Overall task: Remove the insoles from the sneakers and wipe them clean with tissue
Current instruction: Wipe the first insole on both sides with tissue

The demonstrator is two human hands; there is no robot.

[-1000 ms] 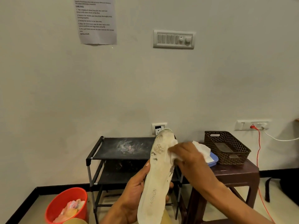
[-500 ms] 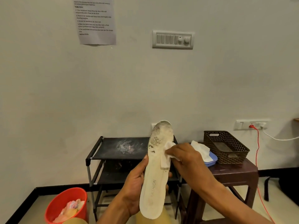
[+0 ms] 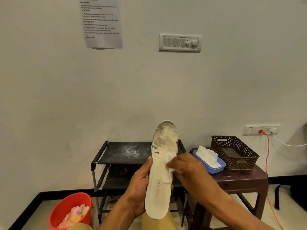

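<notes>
A white insole (image 3: 160, 188) stands upright in front of me, toe end up, with grey dirt marks near the toe and the word FASHION printed low on it. My left hand (image 3: 138, 188) grips it from the left side at mid-length. My right hand (image 3: 186, 168) pinches a white tissue (image 3: 171, 165) and presses it against the insole's middle. No sneakers are in view.
A black two-shelf shoe rack (image 3: 123, 153) stands against the wall behind the insole. To its right a brown plastic table (image 3: 240, 178) carries a blue tissue box (image 3: 210, 163) and a brown woven basket (image 3: 235, 153). A red bin (image 3: 66, 211) with used tissues sits lower left. A red cable (image 3: 267, 163) hangs at right.
My right hand has wiped the tissue down the insole from near the toe to its middle. The insole has risen slightly in my left hand.
</notes>
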